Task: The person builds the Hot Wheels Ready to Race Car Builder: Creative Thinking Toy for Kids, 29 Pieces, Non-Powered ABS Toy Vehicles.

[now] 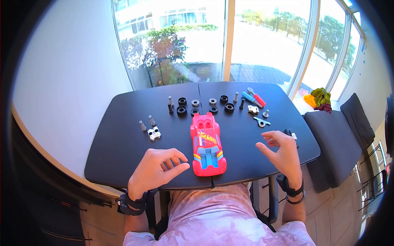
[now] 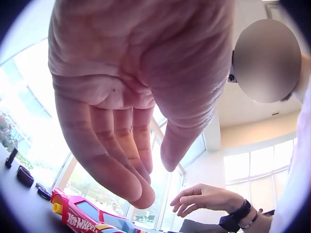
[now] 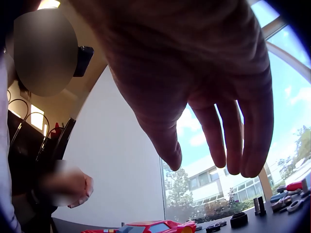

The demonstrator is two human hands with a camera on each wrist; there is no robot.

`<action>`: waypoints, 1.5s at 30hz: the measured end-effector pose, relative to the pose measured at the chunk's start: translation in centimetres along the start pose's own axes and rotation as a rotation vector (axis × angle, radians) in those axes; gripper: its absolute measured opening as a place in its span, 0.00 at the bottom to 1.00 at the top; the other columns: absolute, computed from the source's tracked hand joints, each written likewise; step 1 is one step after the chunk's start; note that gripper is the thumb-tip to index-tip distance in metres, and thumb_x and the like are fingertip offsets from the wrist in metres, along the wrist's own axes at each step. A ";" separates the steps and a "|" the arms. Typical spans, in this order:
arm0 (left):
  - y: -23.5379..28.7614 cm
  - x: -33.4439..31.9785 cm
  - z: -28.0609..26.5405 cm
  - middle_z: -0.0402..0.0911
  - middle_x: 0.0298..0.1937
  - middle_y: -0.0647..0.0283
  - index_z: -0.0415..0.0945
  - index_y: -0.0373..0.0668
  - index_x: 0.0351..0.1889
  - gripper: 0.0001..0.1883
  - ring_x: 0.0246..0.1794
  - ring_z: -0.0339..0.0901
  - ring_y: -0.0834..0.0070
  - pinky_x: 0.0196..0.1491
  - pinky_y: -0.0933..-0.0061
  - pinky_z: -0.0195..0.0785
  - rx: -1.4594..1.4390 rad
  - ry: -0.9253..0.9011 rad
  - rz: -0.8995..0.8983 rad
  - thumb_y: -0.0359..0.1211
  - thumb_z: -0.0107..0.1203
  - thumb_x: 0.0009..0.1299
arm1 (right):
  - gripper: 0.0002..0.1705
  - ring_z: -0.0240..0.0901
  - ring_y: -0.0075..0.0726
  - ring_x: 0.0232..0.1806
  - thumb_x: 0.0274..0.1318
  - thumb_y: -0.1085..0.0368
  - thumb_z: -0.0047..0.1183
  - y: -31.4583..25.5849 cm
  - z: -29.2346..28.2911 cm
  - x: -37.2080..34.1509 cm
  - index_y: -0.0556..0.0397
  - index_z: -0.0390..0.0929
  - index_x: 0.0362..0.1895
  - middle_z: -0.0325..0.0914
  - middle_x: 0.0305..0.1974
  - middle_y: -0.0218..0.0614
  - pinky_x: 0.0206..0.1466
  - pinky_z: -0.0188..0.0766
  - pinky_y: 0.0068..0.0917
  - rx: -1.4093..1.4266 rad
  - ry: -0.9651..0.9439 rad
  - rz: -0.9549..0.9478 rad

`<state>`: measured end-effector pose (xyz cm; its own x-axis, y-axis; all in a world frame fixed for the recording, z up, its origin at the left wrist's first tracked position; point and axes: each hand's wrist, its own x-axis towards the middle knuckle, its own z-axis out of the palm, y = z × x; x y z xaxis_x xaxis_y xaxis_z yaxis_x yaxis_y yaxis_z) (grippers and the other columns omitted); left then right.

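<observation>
A pinkish-red Hot Wheels toy car body [image 1: 208,141] lies on the black table near its front edge, with blue and yellow trim. Left of the car is my left hand [image 1: 158,167], fingers loosely bent and nothing in them. In the left wrist view the car's side [image 2: 80,218] shows below the fingertips. My right hand [image 1: 283,152] is held over the table's right part, thumb and fingers apart, holding nothing. Beyond it lies a light grey bracket-like part [image 1: 262,121]. A silver engine-like part [image 1: 154,133] and two grey pegs [image 1: 142,125] sit beyond my left hand.
Black wheels [image 1: 181,110] and grey rings [image 1: 212,101] stand in rows behind the car, with upright pegs [image 1: 236,97] beside them. Two screwdriver-like tools, one red-handled [image 1: 258,99], one blue-handled [image 1: 248,96], lie at the back right. A dark chair [image 1: 334,143] stands right of the table.
</observation>
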<state>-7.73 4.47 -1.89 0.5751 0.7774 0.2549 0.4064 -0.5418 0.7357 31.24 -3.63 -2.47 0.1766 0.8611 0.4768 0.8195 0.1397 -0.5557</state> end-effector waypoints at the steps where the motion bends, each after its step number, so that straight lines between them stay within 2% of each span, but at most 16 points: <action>1: -0.3 0.0 -0.1 0.93 0.32 0.63 0.91 0.39 0.49 0.09 0.28 0.91 0.82 0.31 0.79 0.79 -0.002 -0.002 -0.002 0.31 0.76 0.76 | 0.23 0.91 0.43 0.43 0.62 0.56 0.79 -0.4 0.2 0.0 0.58 0.92 0.54 0.93 0.45 0.46 0.51 0.87 0.37 0.014 -0.011 -0.011; 8: -1.0 0.3 -0.5 0.92 0.32 0.63 0.90 0.38 0.49 0.08 0.28 0.91 0.81 0.30 0.79 0.78 0.023 0.022 -0.044 0.30 0.75 0.77 | 0.24 0.92 0.43 0.44 0.62 0.54 0.80 -2.1 1.2 -0.2 0.58 0.92 0.53 0.93 0.45 0.44 0.50 0.87 0.36 0.057 -0.090 -0.058; 11: -1.1 0.4 -0.4 0.92 0.33 0.62 0.90 0.42 0.48 0.11 0.27 0.87 0.78 0.33 0.74 0.79 0.012 0.027 -0.067 0.37 0.76 0.77 | 0.24 0.92 0.43 0.44 0.63 0.53 0.79 -3.1 1.3 -0.4 0.58 0.92 0.53 0.93 0.44 0.44 0.49 0.87 0.36 0.054 -0.160 -0.068; 14: -1.2 0.5 -0.4 0.92 0.32 0.64 0.90 0.38 0.49 0.08 0.28 0.91 0.82 0.30 0.79 0.78 0.027 0.023 -0.022 0.31 0.75 0.77 | 0.24 0.92 0.44 0.43 0.63 0.53 0.80 -4.0 1.6 -0.6 0.57 0.92 0.53 0.92 0.44 0.44 0.49 0.87 0.37 0.059 -0.183 -0.102; 17: -1.2 0.5 -0.4 0.93 0.33 0.62 0.91 0.41 0.48 0.12 0.26 0.87 0.77 0.34 0.74 0.80 0.019 0.030 -0.055 0.38 0.77 0.76 | 0.24 0.91 0.44 0.43 0.62 0.53 0.79 -4.5 1.9 -0.7 0.56 0.92 0.53 0.91 0.43 0.44 0.49 0.86 0.37 0.081 -0.206 -0.123; 26: -1.5 0.4 -0.3 0.92 0.33 0.62 0.91 0.41 0.48 0.12 0.26 0.87 0.76 0.34 0.73 0.80 0.042 0.023 -0.051 0.39 0.76 0.76 | 0.24 0.90 0.44 0.43 0.64 0.52 0.78 -5.3 2.7 -1.4 0.55 0.92 0.54 0.90 0.42 0.43 0.50 0.86 0.39 0.085 -0.247 -0.174; 32: -1.4 0.9 -0.6 0.92 0.32 0.62 0.91 0.41 0.48 0.12 0.26 0.88 0.76 0.34 0.73 0.80 0.069 0.012 -0.086 0.39 0.76 0.77 | 0.24 0.90 0.46 0.40 0.65 0.50 0.76 -4.3 4.2 -1.6 0.58 0.91 0.53 0.92 0.42 0.45 0.47 0.86 0.41 0.102 -0.255 -0.159; 35: -2.0 1.1 -0.6 0.92 0.33 0.61 0.91 0.41 0.48 0.12 0.26 0.88 0.76 0.34 0.73 0.79 0.059 0.002 -0.098 0.39 0.76 0.77 | 0.25 0.92 0.41 0.41 0.66 0.51 0.77 -4.6 4.9 -1.2 0.58 0.91 0.55 0.93 0.42 0.45 0.49 0.88 0.36 0.074 -0.318 -0.065; 38: -2.5 1.3 -0.5 0.93 0.33 0.61 0.91 0.41 0.48 0.12 0.26 0.88 0.75 0.34 0.72 0.79 0.079 0.002 -0.099 0.39 0.75 0.77 | 0.28 0.93 0.41 0.37 0.67 0.49 0.76 -3.8 6.4 -0.8 0.59 0.90 0.58 0.93 0.40 0.44 0.46 0.88 0.36 0.085 -0.330 -0.035; 41: -3.0 1.7 -0.2 0.91 0.32 0.63 0.90 0.39 0.49 0.10 0.26 0.88 0.80 0.31 0.75 0.78 0.112 -0.006 -0.042 0.34 0.75 0.77 | 0.30 0.93 0.40 0.36 0.68 0.48 0.75 -3.0 7.5 -0.6 0.60 0.88 0.60 0.93 0.36 0.42 0.45 0.88 0.36 0.056 -0.332 -0.044; 45: -3.3 2.2 0.5 0.91 0.32 0.62 0.90 0.39 0.49 0.10 0.26 0.88 0.79 0.32 0.74 0.78 0.129 0.005 -0.028 0.34 0.75 0.77 | 0.32 0.92 0.42 0.35 0.69 0.44 0.73 -2.4 8.5 -0.4 0.60 0.88 0.59 0.92 0.33 0.41 0.43 0.86 0.37 0.020 -0.364 -0.021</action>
<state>-7.45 7.82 -4.01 0.5589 0.7941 0.2387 0.5100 -0.5562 0.6562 24.54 -0.10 -7.11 -0.0493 0.9750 0.2166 0.8093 0.1661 -0.5634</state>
